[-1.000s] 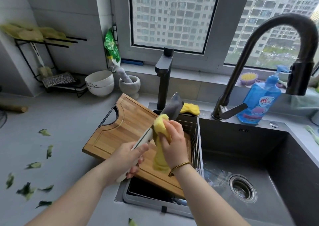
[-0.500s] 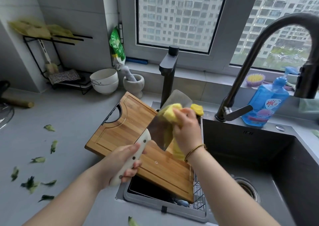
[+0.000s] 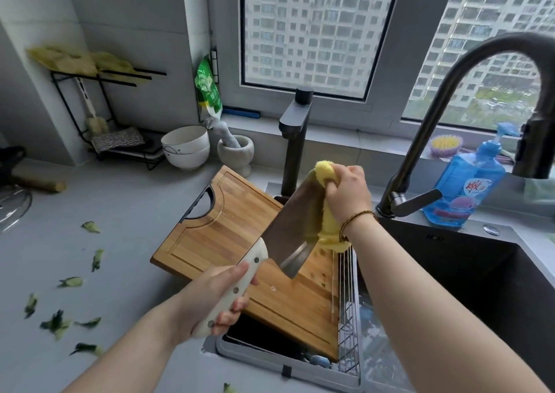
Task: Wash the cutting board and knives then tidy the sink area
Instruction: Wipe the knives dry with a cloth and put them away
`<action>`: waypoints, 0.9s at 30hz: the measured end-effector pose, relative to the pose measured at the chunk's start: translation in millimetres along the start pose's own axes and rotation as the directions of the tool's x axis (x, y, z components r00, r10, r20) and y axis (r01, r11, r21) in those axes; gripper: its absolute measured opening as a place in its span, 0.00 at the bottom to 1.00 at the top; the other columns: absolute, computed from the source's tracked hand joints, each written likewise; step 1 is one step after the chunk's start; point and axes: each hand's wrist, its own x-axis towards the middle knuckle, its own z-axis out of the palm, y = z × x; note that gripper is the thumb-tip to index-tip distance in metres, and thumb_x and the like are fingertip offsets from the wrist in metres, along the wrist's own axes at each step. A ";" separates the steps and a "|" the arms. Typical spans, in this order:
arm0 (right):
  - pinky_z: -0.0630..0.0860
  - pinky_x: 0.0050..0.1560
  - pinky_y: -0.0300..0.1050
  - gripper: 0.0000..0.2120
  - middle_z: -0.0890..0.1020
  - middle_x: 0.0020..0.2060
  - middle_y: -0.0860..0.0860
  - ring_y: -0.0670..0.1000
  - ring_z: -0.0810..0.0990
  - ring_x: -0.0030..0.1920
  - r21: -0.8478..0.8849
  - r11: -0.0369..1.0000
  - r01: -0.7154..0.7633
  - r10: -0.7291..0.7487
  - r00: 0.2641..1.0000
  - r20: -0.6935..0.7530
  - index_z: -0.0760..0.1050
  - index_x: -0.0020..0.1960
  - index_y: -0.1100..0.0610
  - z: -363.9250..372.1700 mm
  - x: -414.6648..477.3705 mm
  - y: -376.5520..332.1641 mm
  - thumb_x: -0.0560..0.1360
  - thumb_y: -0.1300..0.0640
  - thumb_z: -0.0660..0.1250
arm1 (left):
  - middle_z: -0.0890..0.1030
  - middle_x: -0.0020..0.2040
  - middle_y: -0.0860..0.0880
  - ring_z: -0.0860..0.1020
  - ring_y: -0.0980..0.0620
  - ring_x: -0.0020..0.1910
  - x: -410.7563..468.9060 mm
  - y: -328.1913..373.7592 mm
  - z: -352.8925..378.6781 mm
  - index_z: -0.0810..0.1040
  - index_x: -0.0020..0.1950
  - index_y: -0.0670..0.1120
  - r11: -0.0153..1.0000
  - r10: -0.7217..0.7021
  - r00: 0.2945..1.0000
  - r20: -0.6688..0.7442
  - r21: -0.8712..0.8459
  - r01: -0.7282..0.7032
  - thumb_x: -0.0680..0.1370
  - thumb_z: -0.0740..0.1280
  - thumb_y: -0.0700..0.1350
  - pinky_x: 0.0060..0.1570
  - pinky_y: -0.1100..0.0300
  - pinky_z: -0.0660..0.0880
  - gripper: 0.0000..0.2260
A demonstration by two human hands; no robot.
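Knife-washing step: my left hand (image 3: 219, 299) gripped the cleaver (image 3: 292, 230), my right hand (image 3: 348, 195) held the cloth (image 3: 323, 172) against its blade tip. Next, I judged, a rinse.

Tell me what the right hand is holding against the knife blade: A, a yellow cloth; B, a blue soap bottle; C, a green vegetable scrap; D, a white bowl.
A: the right hand grips a yellow cloth draped over the blade of the knife, while the left hand holds its white handle.
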 end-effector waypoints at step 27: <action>0.63 0.58 0.35 0.21 0.66 0.64 0.57 0.56 0.69 0.62 0.161 0.976 0.146 -0.160 0.984 0.079 0.67 0.68 0.57 19.0 -51.7 -2.9 0.76 0.65 0.59 | 0.67 0.24 0.49 0.63 0.57 0.16 -9.0 12.1 2.7 0.69 0.48 0.41 0.992 -0.015 0.999 -0.031 -0.126 0.011 0.70 0.54 0.60 0.15 0.70 0.61 0.22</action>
